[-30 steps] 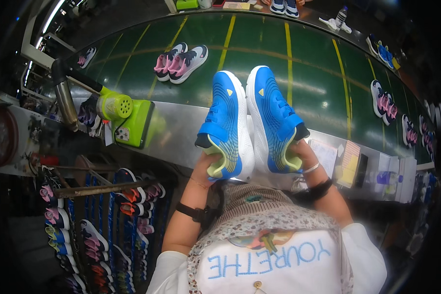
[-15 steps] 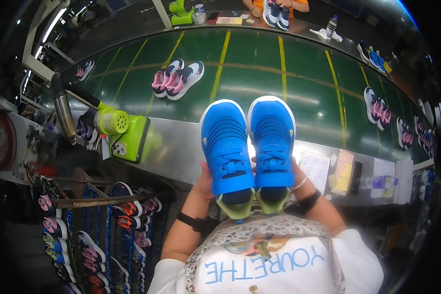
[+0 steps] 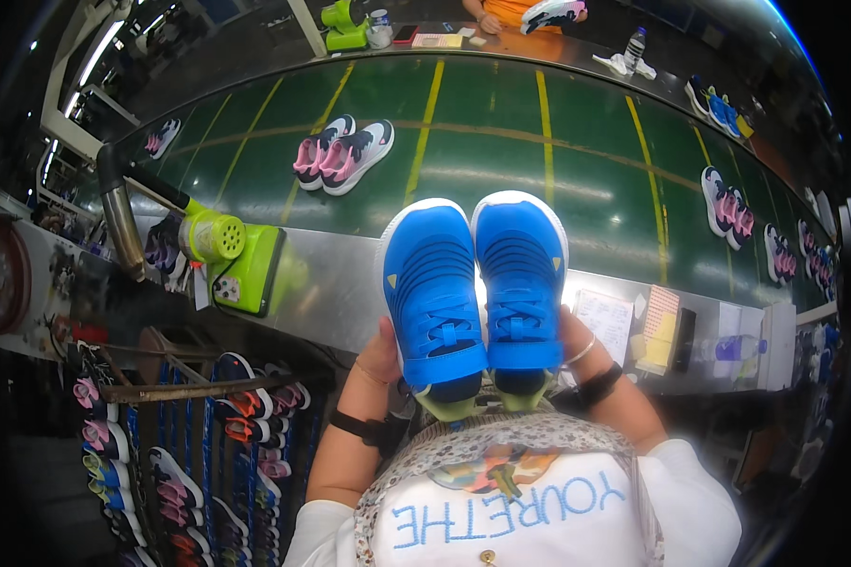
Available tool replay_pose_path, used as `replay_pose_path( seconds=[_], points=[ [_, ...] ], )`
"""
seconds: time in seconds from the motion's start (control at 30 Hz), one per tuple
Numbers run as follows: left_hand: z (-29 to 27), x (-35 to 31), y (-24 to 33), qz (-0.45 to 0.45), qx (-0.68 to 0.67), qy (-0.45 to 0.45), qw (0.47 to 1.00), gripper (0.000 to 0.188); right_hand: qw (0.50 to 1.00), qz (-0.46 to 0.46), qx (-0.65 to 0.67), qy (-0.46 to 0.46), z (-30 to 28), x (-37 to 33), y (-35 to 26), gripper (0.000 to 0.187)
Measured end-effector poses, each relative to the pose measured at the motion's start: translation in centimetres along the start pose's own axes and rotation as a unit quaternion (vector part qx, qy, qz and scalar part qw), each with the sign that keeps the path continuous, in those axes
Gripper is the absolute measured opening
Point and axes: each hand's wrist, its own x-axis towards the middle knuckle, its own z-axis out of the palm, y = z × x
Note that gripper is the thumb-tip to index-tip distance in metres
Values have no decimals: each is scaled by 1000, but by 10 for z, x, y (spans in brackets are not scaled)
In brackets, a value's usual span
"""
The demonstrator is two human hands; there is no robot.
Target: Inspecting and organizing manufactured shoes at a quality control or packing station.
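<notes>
Two blue sneakers with white soles, dark collars and lime-green linings are held up side by side in front of me, toes pointing away. My left hand [image 3: 379, 352] grips the left sneaker [image 3: 433, 283] along its outer side. Around the outer side of the right sneaker [image 3: 520, 279] my right hand [image 3: 575, 336] is closed. The sneakers hide most of my fingers. Both sneakers are tilted so their tops face me, just over the near metal edge of the bench.
A green conveyor belt [image 3: 482, 142] with yellow lines carries pink-and-navy shoes [image 3: 342, 156]. A lime-green hot-air tool [image 3: 222, 241] stands left on the metal ledge. Papers [image 3: 603, 326] and a bottle [image 3: 739, 349] lie right. A shoe rack [image 3: 208, 387] stands lower left. Across, a person [image 3: 515, 13] holds a shoe.
The blue sneakers have shifted slightly left, and the toe gap has narrowed. Both hands still hold them. The person across has turned their shoes sideways.
</notes>
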Motion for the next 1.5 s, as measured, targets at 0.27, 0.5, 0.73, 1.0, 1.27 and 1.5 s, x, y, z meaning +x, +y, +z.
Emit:
replay_pose_path(
  seconds=[0.27,0.5,0.73,1.0,1.27,1.5],
  points=[
    [-5,-11,36,-73,40,78,993,49,975,-7,-190,114,13,-8,-35,63],
    [22,9,45,-34,224,149,963,48,918,-16,-353,179,37,-3,-52,52],
    [20,14,45,-20,238,142,961,50,884,-19,-425,195,52,0,-54,49],
    [5,16,39,-67,15,178,982,44,978,24,-91,187,26,0,-48,44],
    [8,35,-6,-56,-206,145,966,44,971,10,178,161,37,31,-16,53],
    [5,44,-26,5,-184,190,965,35,988,-50,81,123,44,38,-2,58]
  ],
)
